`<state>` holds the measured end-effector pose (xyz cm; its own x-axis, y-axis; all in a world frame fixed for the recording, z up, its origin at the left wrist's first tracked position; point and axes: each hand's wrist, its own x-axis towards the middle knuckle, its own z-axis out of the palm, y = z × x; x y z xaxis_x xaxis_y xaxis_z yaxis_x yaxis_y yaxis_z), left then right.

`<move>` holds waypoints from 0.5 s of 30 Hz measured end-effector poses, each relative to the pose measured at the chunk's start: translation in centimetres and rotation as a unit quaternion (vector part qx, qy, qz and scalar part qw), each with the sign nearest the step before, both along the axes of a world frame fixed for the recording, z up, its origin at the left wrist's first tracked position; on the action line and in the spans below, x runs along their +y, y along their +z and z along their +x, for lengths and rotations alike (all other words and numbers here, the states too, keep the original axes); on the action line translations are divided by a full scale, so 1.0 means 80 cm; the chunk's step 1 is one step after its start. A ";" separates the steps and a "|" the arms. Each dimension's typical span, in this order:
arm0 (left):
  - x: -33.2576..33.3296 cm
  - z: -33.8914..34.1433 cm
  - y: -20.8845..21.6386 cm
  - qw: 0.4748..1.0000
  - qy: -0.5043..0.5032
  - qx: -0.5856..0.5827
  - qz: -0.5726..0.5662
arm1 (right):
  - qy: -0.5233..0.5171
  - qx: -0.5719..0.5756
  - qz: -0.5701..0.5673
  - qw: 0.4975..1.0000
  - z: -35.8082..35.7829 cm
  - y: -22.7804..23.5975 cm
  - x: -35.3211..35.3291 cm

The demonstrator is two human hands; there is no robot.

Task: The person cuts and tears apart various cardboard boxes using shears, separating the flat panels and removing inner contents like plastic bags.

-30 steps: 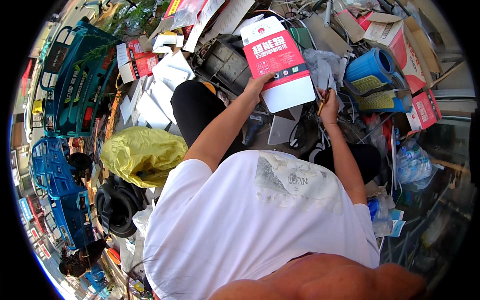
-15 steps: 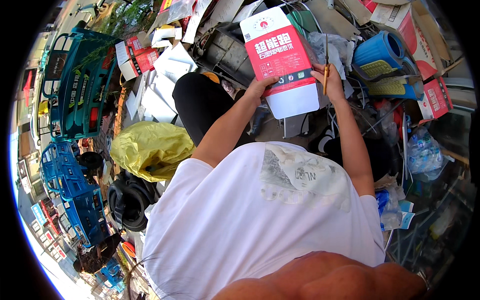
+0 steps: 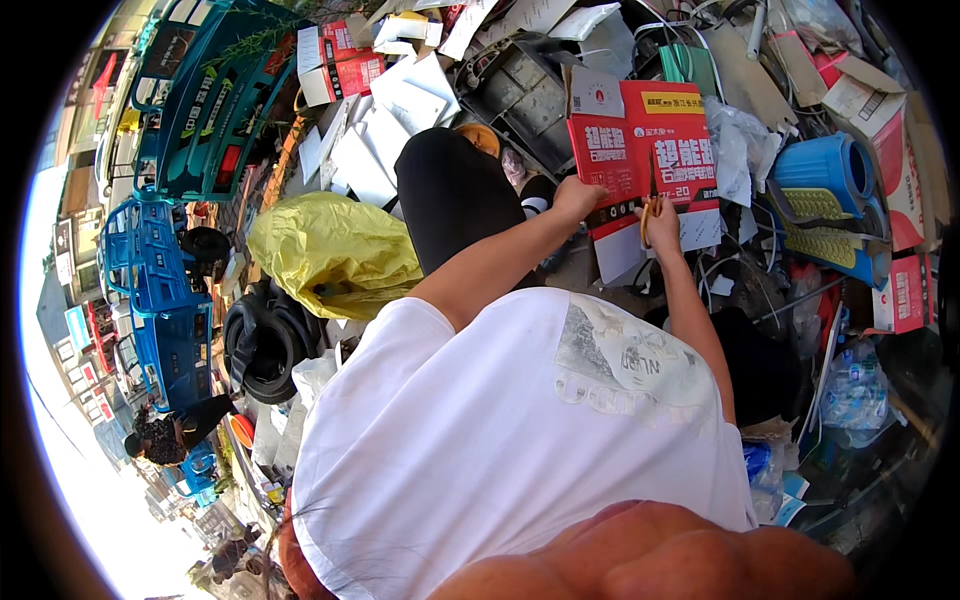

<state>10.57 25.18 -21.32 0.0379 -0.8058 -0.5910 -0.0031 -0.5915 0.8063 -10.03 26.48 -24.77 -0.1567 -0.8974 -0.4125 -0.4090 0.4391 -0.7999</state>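
Observation:
A red cardboard box (image 3: 625,120) with white flaps stands in front of me, two of its printed sides showing. My left hand (image 3: 580,200) is closed on its left edge, low down near the white bottom flap. My right hand (image 3: 662,228) grips a pair of scissors (image 3: 654,192) with orange handles, their dark blades pointing up against the red side. Whether the right fingers also hold the box edge I cannot tell.
A yellow plastic bag (image 3: 335,250) lies left of my bent knee, with a black tyre (image 3: 262,350) below it. White sheets (image 3: 370,150), a dark plastic crate (image 3: 520,100), a blue plastic part (image 3: 825,165) and clear bottles (image 3: 855,390) crowd around. Blue three-wheelers (image 3: 155,260) stand far left.
The box has turned, so a second red side now shows. My right hand has moved from its right edge to its front with the scissors. The whole view has shifted.

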 end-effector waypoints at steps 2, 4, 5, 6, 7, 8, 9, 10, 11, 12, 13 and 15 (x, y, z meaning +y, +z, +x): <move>-0.021 0.003 0.046 1.000 -0.013 0.004 -0.014 | -0.042 -0.104 -0.026 0.993 -0.030 0.029 -0.013; -0.018 0.014 0.097 0.998 0.006 0.064 0.001 | -0.063 -0.161 -0.035 0.984 -0.045 0.114 -0.024; -0.019 0.020 0.150 0.998 -0.003 0.056 0.031 | -0.082 -0.168 -0.076 0.979 -0.057 0.157 -0.027; -0.022 0.028 0.171 0.994 0.024 0.104 0.012 | -0.095 -0.178 -0.115 0.973 -0.068 0.194 -0.029; -0.027 0.025 0.182 0.987 0.029 0.157 -0.013 | -0.124 -0.173 -0.181 0.960 -0.094 0.219 -0.021; -0.033 0.030 0.196 0.978 0.045 0.204 -0.031 | -0.144 -0.174 -0.237 0.945 -0.119 0.238 -0.019; -0.041 0.040 0.215 0.982 0.036 0.181 -0.045 | -0.168 -0.168 -0.277 0.931 -0.139 0.256 -0.018; -0.050 0.049 0.238 0.981 0.044 0.174 -0.075 | -0.195 -0.161 -0.316 0.914 -0.160 0.272 -0.016; -0.055 0.057 0.264 0.979 0.051 0.166 -0.104 | -0.217 -0.145 -0.319 0.911 -0.178 0.284 -0.012; -0.062 0.066 0.283 0.976 0.056 0.161 -0.134 | -0.240 -0.128 -0.324 0.906 -0.194 0.292 -0.009; -0.070 0.079 0.295 0.970 0.056 0.159 -0.175 | -0.243 -0.128 -0.323 0.906 -0.210 0.290 -0.006; -0.095 0.108 0.317 0.955 0.074 0.153 -0.241 | -0.253 -0.125 -0.323 0.903 -0.235 0.276 0.006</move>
<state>19.19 17.55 4.01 0.0580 -0.9864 -0.1539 0.3311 -0.1265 0.9351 -28.80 27.00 -2.72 -0.5887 -0.8031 0.0925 -0.0574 -0.0726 -0.9957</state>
